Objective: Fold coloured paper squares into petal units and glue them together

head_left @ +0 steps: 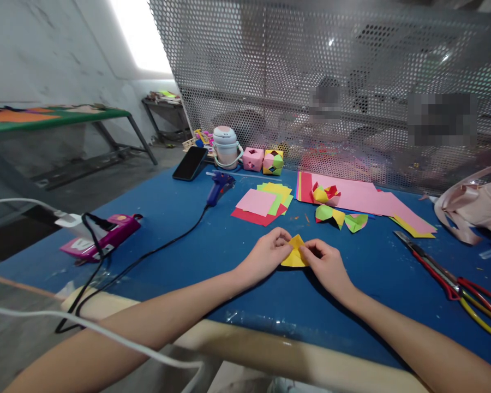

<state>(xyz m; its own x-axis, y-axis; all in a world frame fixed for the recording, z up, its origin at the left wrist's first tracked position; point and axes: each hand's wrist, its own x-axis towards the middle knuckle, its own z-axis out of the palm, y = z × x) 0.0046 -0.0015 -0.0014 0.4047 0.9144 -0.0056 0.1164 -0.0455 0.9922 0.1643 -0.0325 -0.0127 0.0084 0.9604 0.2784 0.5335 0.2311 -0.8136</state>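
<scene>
Between my two hands is a small yellow folded paper (295, 257), its tip pointing away from me, just over the blue table. My left hand (271, 250) pinches its left side with thumb and fingers. On the right side, my right hand (325, 264) grips the same paper in a pinch. Beyond my hands lie green and yellow folded paper pieces (329, 215), and a flower-like folded piece (326, 193) in red, yellow and pink. To their left is a fanned stack of square papers (258, 202), pink on top.
Left of the paper stack lies a blue glue gun (217, 188); its black cord runs to a magenta power strip (106, 236). Scissors and a cutter (437, 267) lie at right. A phone (190, 163), a bottle (226, 147) and paper cubes (253, 159) stand near a perforated metal panel (237, 65).
</scene>
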